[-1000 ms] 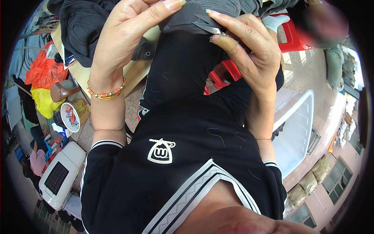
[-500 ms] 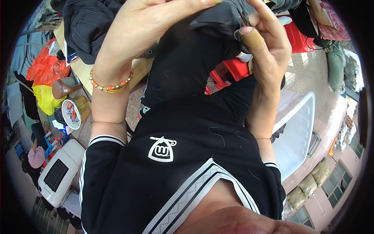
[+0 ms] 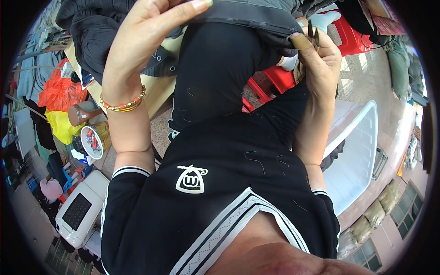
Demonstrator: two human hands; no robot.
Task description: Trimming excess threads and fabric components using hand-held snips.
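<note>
A dark grey garment [image 3: 247, 16] is stretched across the top of the view, over my black-trousered legs. My left hand [image 3: 142, 39] pinches its edge at the left, thumb on top. At the right end, my right hand [image 3: 321, 57] is closed on the garment's hem, with a tan covering around the thumb. Two dark pointed blades of small thread snips [image 3: 313, 33] stick up from that same hand; their handles are hidden in the palm. Part of the garment runs out past the upper edge.
A pile of dark ribbed clothing [image 3: 94, 41] lies on a wooden table [image 3: 153, 94] at left. Nearby are an orange-red bag [image 3: 62, 89], a yellow bag [image 3: 64, 126] and a tub [image 3: 91, 142]. Red stools [image 3: 279, 79] stand ahead; a clear plastic bin [image 3: 355, 160] is at right.
My hands have moved apart, the left one leftward, drawing the garment's edge out straight between them. The snips' blades now show more plainly, pointing up.
</note>
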